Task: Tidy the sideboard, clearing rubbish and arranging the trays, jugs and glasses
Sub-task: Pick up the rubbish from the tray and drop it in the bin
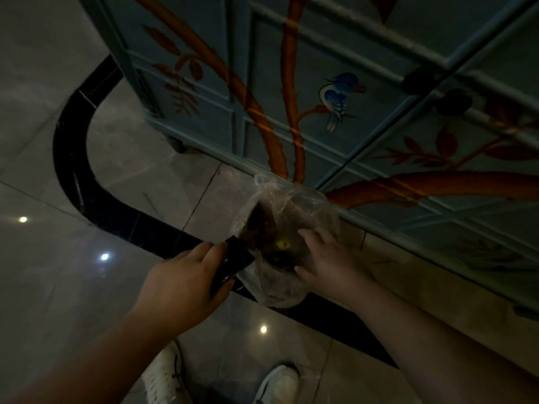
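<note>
A clear plastic rubbish bag (pixel 291 217) sits on the floor against the foot of the painted sideboard (pixel 335 68). Dark scraps and a small yellow bit show inside it. My left hand (pixel 183 284) is shut on a flat black wrapper (pixel 233 259), whose far end reaches the bag's open mouth. My right hand (pixel 326 255) grips the bag's right side, fingers pressed into the plastic. The sideboard's top is out of view, so no trays, jugs or glasses can be seen.
The sideboard's blue doors carry painted orange branches and a blue bird (pixel 339 96), with two dark knobs (pixel 453 102) at the right. Glossy grey floor tiles with a curved black inlay band (pixel 70 158) spread to the left. My white shoes (pixel 277 383) stand below.
</note>
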